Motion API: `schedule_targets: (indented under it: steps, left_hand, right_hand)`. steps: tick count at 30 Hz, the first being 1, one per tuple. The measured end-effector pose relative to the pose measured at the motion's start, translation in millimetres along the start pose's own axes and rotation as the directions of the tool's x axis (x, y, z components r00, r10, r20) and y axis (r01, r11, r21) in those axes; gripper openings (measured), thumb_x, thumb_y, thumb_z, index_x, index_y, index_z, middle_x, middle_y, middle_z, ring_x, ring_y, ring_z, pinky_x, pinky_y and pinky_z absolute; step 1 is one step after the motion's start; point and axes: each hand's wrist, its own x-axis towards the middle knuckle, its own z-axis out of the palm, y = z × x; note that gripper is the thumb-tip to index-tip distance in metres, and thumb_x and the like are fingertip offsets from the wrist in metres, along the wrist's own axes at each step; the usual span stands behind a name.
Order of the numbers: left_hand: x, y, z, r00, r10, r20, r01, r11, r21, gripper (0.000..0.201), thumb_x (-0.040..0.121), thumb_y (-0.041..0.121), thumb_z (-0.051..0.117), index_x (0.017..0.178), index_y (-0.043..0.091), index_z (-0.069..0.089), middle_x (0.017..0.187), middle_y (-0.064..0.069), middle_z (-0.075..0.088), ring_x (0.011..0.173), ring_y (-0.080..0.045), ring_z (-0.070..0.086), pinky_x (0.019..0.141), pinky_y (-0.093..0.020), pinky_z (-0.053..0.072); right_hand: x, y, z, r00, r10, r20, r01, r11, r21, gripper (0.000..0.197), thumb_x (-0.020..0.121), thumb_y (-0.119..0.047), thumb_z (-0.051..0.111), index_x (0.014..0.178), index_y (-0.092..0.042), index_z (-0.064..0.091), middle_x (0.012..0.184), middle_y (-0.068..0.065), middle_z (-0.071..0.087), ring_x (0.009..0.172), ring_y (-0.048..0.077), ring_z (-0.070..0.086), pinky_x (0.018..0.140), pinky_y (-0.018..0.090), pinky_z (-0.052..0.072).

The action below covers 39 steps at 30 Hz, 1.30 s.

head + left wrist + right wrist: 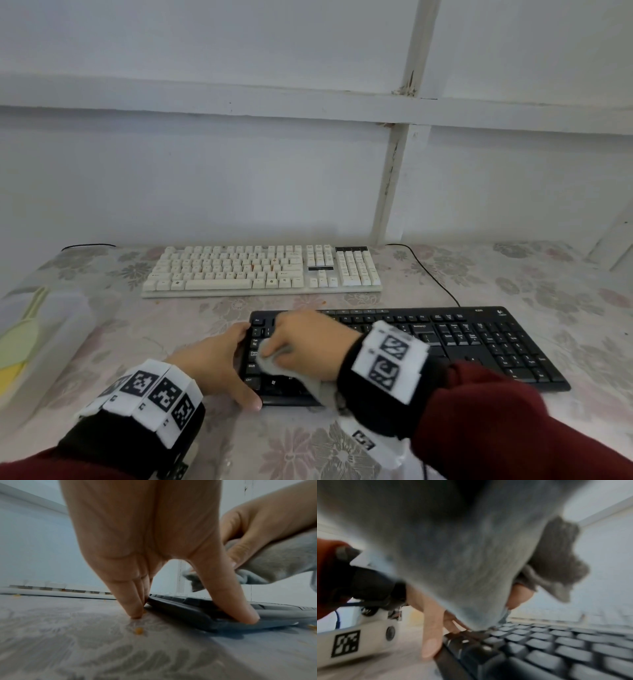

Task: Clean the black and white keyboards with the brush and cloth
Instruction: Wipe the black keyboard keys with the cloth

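Observation:
The black keyboard (462,342) lies near me on the table, and the white keyboard (263,270) lies behind it by the wall. My left hand (250,366) braces the black keyboard's left end. Its straight fingers (135,609) touch the table at the keyboard's far left corner, and its thumb (247,616) presses the near corner. My right hand (284,346) grips a bunched grey cloth (274,363) just above the leftmost keys. In the right wrist view the cloth (453,547) fills most of the picture above the black keys (539,649). I see no brush that I can make out.
A clear plastic box (51,318) with a pale green and yellow object inside sits at the left table edge. A black cable (431,274) runs from the black keyboard to the wall. Small orange crumbs (139,630) lie on the flowered tablecloth (565,298).

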Motion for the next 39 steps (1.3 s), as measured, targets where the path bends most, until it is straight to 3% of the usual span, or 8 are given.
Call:
schedule_targets:
  steps: [7, 12, 15, 19, 27, 30, 35, 39]
  left_hand:
    - [4.0, -0.3, 0.8, 1.0, -0.003, -0.018, 0.003, 1.0, 0.001, 0.143, 0.023, 0.044, 0.091, 0.145, 0.027, 0.018, 0.137, 0.012, 0.047, 0.127, -0.01, 0.044, 0.109, -0.032, 0.035]
    - [4.6, -6.2, 1.8, 1.0, 0.024, -0.011, -0.025, 0.997, -0.076, 0.148, 0.011, 0.059, 0.087, 0.14, 0.03, 0.022, 0.132, 0.017, 0.049, 0.126, -0.008, 0.045, 0.111, -0.036, 0.033]
    - [3.3, -5.3, 2.1, 1.0, 0.01, -0.014, -0.011, 0.998, -0.067, 0.143, 0.019, 0.05, 0.09, 0.142, 0.03, 0.021, 0.129, 0.022, 0.045, 0.129, -0.009, 0.042, 0.113, -0.036, 0.031]
    - [2.1, -3.4, 1.8, 1.0, -0.003, -0.004, 0.003, 0.998, -0.07, 0.146, 0.02, 0.05, 0.09, 0.145, 0.028, 0.017, 0.135, 0.018, 0.043, 0.131, -0.011, 0.04, 0.114, -0.038, 0.029]
    - [2.8, -7.3, 1.5, 1.0, 0.012, -0.009, -0.013, 0.997, -0.081, 0.153, 0.011, 0.064, 0.084, 0.145, 0.028, 0.017, 0.142, 0.014, 0.042, 0.131, -0.012, 0.04, 0.113, -0.04, 0.031]
    - [2.9, -8.0, 1.1, 1.0, 0.015, -0.012, -0.016, 0.998, -0.065, 0.149, 0.012, 0.063, 0.085, 0.143, 0.03, 0.02, 0.137, 0.017, 0.045, 0.129, -0.01, 0.043, 0.112, -0.039, 0.032]
    - [3.9, -6.0, 2.8, 1.0, 0.018, -0.013, -0.019, 0.996, -0.092, 0.14, 0.025, 0.048, 0.09, 0.144, 0.028, 0.019, 0.135, 0.02, 0.042, 0.131, -0.01, 0.04, 0.114, -0.039, 0.03]
    - [4.7, -8.6, 2.2, 1.0, 0.013, 0.003, -0.013, 0.995, -0.094, 0.155, 0.012, 0.062, 0.085, 0.145, 0.028, 0.015, 0.143, 0.016, 0.037, 0.134, -0.011, 0.036, 0.115, -0.04, 0.027]
  right_hand:
    - [28.1, -5.0, 29.1, 0.997, 0.025, 0.076, -0.015, 0.992, -0.128, 0.024, 0.091, -0.014, 0.053, 0.108, -0.005, 0.069, 0.107, 0.014, 0.053, 0.094, 0.033, 0.055, 0.077, 0.034, 0.041]
    - [1.4, 19.5, 23.3, 0.997, 0.072, 0.016, -0.069, 0.984, -0.166, 0.026, 0.088, -0.003, 0.049, 0.108, 0.0, 0.066, 0.069, -0.006, 0.031, 0.076, 0.021, 0.043, 0.063, 0.024, 0.034]
    - [-19.9, 33.3, 19.8, 0.999, 0.051, -0.013, -0.052, 0.982, -0.183, 0.012, 0.081, 0.006, 0.049, 0.084, 0.011, 0.061, 0.07, -0.003, 0.025, 0.06, 0.017, 0.03, 0.05, 0.021, 0.021]
    - [-46.9, 49.6, 13.9, 0.996, 0.085, -0.034, -0.09, 0.982, -0.169, 0.017, 0.086, -0.001, 0.048, 0.072, -0.004, 0.057, 0.083, 0.002, 0.035, 0.072, 0.02, 0.04, 0.055, 0.018, 0.024]
    - [-72.9, 70.5, -8.3, 0.982, 0.185, -0.027, -0.187, 0.978, -0.095, 0.028, 0.09, -0.014, 0.052, 0.106, -0.02, 0.073, 0.071, -0.02, 0.038, 0.073, 0.004, 0.042, 0.06, 0.003, 0.026]
    - [-74.6, 71.1, -12.9, 0.982, 0.173, -0.074, -0.18, 0.978, -0.106, 0.025, 0.089, -0.015, 0.052, 0.106, -0.014, 0.071, 0.084, -0.006, 0.053, 0.082, 0.008, 0.046, 0.068, 0.012, 0.035]
    - [-78.5, 63.1, 10.7, 0.979, 0.184, -0.091, -0.197, 0.965, -0.17, 0.019, 0.09, -0.014, 0.046, 0.083, -0.01, 0.063, 0.083, -0.002, 0.038, 0.078, 0.017, 0.042, 0.058, 0.021, 0.028]
    - [-95.8, 81.2, 7.2, 0.966, 0.232, -0.113, -0.248, 0.955, -0.161, 0.022, 0.091, -0.016, 0.045, 0.088, -0.011, 0.066, 0.082, -0.004, 0.037, 0.081, 0.017, 0.047, 0.057, 0.02, 0.026]
